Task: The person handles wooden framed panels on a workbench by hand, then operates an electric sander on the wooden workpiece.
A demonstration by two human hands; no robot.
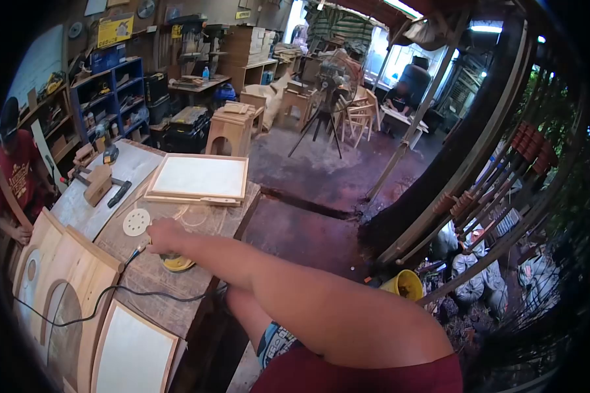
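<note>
My right hand (166, 236) reaches across the workbench (200, 226) and is closed over a corded yellow sander (177, 264). Most of the tool is hidden beneath the hand and wrist, and the fingers show only in part. A pale round sanding disc (136, 222) with holes lies flat just beyond the fingertips, at the edge of the hand. From the sander's side, a black cord (115, 288) loops over the bench and the wooden panels. My left hand is out of view.
A framed white panel (198, 177) lies on the bench's far side. Clamp (98, 185) and drill (110, 152) stand farther left. Arched wooden panels (78, 288) and another framed panel (134, 350) line the near side. A person (16, 170) stands at left; another (398, 98) sits farther back.
</note>
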